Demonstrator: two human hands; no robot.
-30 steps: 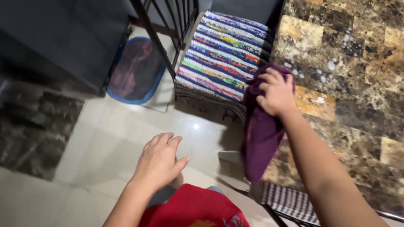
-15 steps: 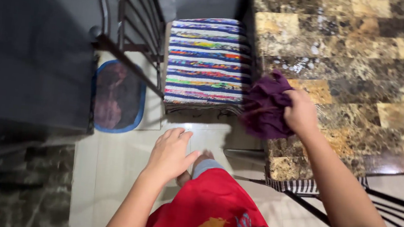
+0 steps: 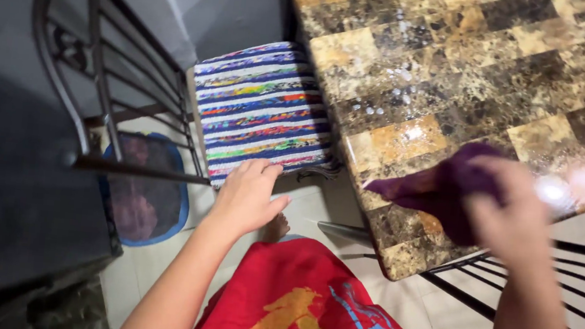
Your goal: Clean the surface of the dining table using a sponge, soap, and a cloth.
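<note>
My right hand (image 3: 512,218) grips a bunched purple cloth (image 3: 440,189) and presses it on the near corner of a brown marble-patterned table top (image 3: 459,66); the hand is blurred by motion. Wet droplets and a shiny patch show on the table around the cloth. My left hand (image 3: 246,196) hangs with fingers loosely apart and holds nothing. It sits just at the front edge of a striped multicoloured chair cushion (image 3: 262,108); whether it touches the cushion I cannot tell. A red printed garment (image 3: 294,300) covers my legs below.
A dark metal chair frame (image 3: 92,95) carries the striped cushion beside the table. A blue-rimmed oval mat (image 3: 142,200) lies on the pale tiled floor (image 3: 324,207). Black metal bars of another chair (image 3: 578,314) run under the table's near right edge. A grey wall stands at the left.
My right hand has swept the purple cloth rightward and nearer along the table's corner. The view has swung so the table fills more of the frame. My left hand now lies by the cushion's edge.
</note>
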